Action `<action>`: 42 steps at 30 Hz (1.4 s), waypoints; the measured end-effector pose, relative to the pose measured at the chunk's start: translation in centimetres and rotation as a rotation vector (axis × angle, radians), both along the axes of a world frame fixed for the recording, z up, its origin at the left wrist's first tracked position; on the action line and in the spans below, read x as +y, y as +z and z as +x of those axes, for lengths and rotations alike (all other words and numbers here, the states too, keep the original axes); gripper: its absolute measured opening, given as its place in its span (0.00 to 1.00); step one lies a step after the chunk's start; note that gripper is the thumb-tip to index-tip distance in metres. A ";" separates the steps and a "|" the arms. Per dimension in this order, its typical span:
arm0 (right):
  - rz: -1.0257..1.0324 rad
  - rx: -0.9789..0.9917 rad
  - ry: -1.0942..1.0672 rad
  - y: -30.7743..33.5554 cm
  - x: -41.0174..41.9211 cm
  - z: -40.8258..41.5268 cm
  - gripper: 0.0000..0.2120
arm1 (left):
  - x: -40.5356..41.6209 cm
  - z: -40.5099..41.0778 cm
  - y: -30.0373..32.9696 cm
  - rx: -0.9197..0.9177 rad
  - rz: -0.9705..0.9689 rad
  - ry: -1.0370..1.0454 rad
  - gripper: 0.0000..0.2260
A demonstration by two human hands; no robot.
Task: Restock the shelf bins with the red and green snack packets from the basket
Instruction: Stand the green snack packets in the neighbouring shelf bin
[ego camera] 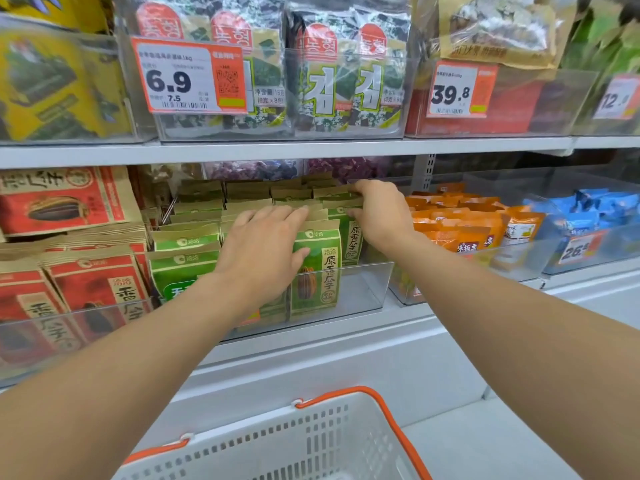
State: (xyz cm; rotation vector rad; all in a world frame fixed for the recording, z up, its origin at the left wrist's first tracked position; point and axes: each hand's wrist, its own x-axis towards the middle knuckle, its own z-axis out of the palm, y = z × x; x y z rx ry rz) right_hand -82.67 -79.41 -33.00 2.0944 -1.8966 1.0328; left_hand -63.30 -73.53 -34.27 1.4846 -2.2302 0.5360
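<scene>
Green snack packets (pixel 317 268) stand in rows inside a clear shelf bin (pixel 370 285) on the lower shelf. My left hand (pixel 263 247) lies flat on the tops of the front middle packets, fingers spread, thumb against the front green packet. My right hand (pixel 377 213) pinches the top edges of the green packets in the right-hand row, further back. Red snack packets (pixel 97 289) fill the bin to the left. The white basket (pixel 311 441) with orange handles sits below, at the frame's bottom edge; its inside is mostly out of view.
Orange packets (pixel 460 226) and blue packets (pixel 588 209) fill bins to the right. The upper shelf (pixel 277 150) holds seaweed packs behind price tags, low over the green bin. A white shelf base runs below.
</scene>
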 end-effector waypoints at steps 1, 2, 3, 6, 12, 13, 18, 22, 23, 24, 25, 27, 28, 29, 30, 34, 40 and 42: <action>-0.004 -0.006 -0.007 -0.1 -0.1 0.1 0.18 | 0.0 0.0 0.0 0.002 0.000 -0.003 0.28; -0.010 -0.008 -0.012 -0.2 -0.2 0.2 0.18 | 0.1 0.0 0.0 0.004 0.001 -0.005 0.28; -0.021 -0.008 -0.017 -0.4 -0.3 0.4 0.18 | 0.1 0.0 0.0 0.008 0.005 -0.008 0.28; -0.070 -0.033 -0.036 -0.8 -0.5 0.5 0.18 | 0.2 -0.1 0.1 0.031 0.010 -0.023 0.28; -0.106 -0.114 -0.015 -0.8 -0.4 0.0 0.14 | 0.8 -0.2 0.2 0.049 -0.041 -0.081 0.25; -0.101 -0.106 -0.012 -0.8 -0.4 0.0 0.14 | 0.8 -0.2 0.2 0.046 -0.040 -0.084 0.25; -0.058 -0.033 -0.071 -0.7 -0.8 0.5 0.10 | 0.6 0.2 -0.3 0.038 -0.031 -0.080 0.24; -0.048 0.004 -0.098 -0.1 -1.6 0.9 0.10 | 0.7 0.1 -0.4 0.024 -0.030 -0.076 0.24; -0.044 0.008 -0.097 0.0 -1.8 0.9 0.11 | 0.7 0.1 -0.4 0.023 -0.034 -0.079 0.24; -0.039 0.009 -0.096 0.0 -2.1 0.8 0.11 | 0.7 0.2 -0.4 0.027 -0.033 -0.083 0.24; -0.034 0.008 -0.092 0.1 -2.3 0.8 0.11 | 0.7 0.3 -0.4 0.032 -0.028 -0.084 0.24; -0.031 0.010 -0.081 0.0 -2.6 0.7 0.10 | 0.7 0.5 -0.3 0.030 -0.032 -0.084 0.24; -0.029 0.015 -0.074 0.0 -2.7 0.7 0.10 | 0.7 0.6 -0.1 0.028 -0.031 -0.083 0.25; -0.025 0.015 -0.064 0.0 -2.9 0.7 0.10 | 0.8 0.7 -0.1 0.030 -0.025 -0.080 0.25; -0.019 0.008 -0.051 0.2 -3.0 0.6 0.10 | 0.8 0.7 0.0 0.034 -0.023 -0.077 0.25; 0.010 0.000 -0.022 0.7 -3.3 0.5 0.12 | 0.6 0.5 -0.1 0.024 -0.017 -0.070 0.24; 0.005 0.062 0.006 0.3 -3.2 0.3 0.13 | 0.4 0.3 -0.2 0.006 -0.016 -0.073 0.23; 0.013 0.025 0.033 0.1 -3.0 0.2 0.16 | 0.4 0.3 -0.3 0.011 -0.011 -0.079 0.23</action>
